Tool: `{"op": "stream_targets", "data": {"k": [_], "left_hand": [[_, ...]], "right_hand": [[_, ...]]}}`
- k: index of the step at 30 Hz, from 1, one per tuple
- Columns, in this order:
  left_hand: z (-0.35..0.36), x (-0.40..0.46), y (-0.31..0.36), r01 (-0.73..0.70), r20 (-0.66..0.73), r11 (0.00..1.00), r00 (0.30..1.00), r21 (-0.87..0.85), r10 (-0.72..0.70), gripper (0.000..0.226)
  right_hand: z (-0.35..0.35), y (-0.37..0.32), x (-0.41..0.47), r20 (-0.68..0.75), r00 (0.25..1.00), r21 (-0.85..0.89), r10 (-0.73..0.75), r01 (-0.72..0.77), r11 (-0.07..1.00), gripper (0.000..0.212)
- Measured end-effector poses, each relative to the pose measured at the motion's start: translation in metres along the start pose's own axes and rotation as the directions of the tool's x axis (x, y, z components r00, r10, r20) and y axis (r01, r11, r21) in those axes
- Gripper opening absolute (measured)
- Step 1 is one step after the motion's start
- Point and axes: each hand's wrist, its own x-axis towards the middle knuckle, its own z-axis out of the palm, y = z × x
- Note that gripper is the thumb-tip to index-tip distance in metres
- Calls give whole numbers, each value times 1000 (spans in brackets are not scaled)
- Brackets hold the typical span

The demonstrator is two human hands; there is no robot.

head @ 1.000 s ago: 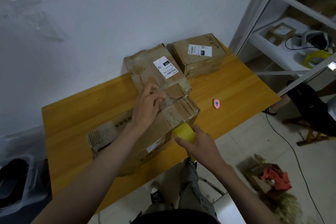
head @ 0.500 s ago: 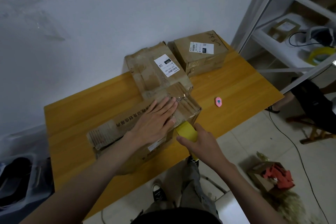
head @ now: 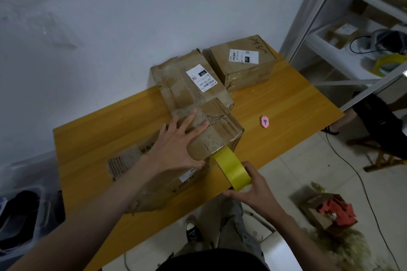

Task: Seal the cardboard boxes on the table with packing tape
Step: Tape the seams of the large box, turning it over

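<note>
My left hand (head: 176,149) lies flat on top of the big cardboard box (head: 167,174) nearest me, fingers straight and spread, the thumb stretched along the box's near edge. The box sits on the wooden table (head: 92,174), its worn top flaps closed under my palm. From the box's near right corner a strip of yellow packing tape (head: 229,165) runs toward me, stuck down on the top at that corner and stretched off the edge to the roll. My right hand (head: 253,191) grips that roll, fingers curled round its outer side, held out just past the table's front edge. Behind the big box and touching it, a second cardboard box (head: 189,86) with a white label stands against the wall, and to its right a third box (head: 244,61), also labelled, sits at the table's back corner. A small pink cutter (head: 264,121) lies on the tabletop, apart from the boxes on their right.
</note>
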Motion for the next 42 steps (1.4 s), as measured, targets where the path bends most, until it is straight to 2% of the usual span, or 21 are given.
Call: {"op": "stream_targets", "data": {"k": [2, 5, 12, 20, 25, 29, 33, 36, 38, 40, 42], "left_hand": [[1, -4, 4, -3, -36, 1000, 999, -2, 3, 114], [0, -10, 7, 18, -54, 999, 998, -33, -20, 115], [12, -68, -2, 164, -78, 981, 982, -102, -173, 118], [34, -164, -50, 449, -65, 846, 872, -287, -485, 113], [36, -188, -104, 596, 3, 680, 753, -428, -659, 109], [48, -198, -149, 606, 40, 535, 683, -589, -729, 110], [61, -203, -166, 523, 61, 386, 648, -760, -759, 104], [80, -207, -167, 432, 157, 170, 623, -886, -766, 104], [98, -210, -158, 349, 233, 6, 640, -937, -732, 95], [112, -210, -143, 296, 262, -74, 668, -952, -697, 78], [122, -209, -127, 271, 289, -136, 672, -953, -681, 77]], "right_hand": [[6, 5, -3, -57, 998, -12, -20, 19, 1000, 51], [12, 3, -2, -107, 993, 43, -43, 47, 998, 35], [31, -6, -9, -9, 995, 12, -97, 98, 995, 29], [95, -54, 13, 159, 968, -18, -193, 198, 980, 32], [145, -113, 53, 180, 941, 12, -288, 290, 957, 29], [175, -156, 94, 200, 896, -44, -397, 413, 909, 40], [199, -197, 130, 267, 869, -147, -416, 463, 874, 59], [216, -199, 143, 353, 838, -183, -415, 497, 848, 60], [225, -189, 146, 393, 824, -234, -408, 519, 822, 60], [231, -178, 147, 411, 816, -286, -407, 540, 792, 61], [232, -167, 147, 436, 806, -327, -400, 556, 764, 62]]}}
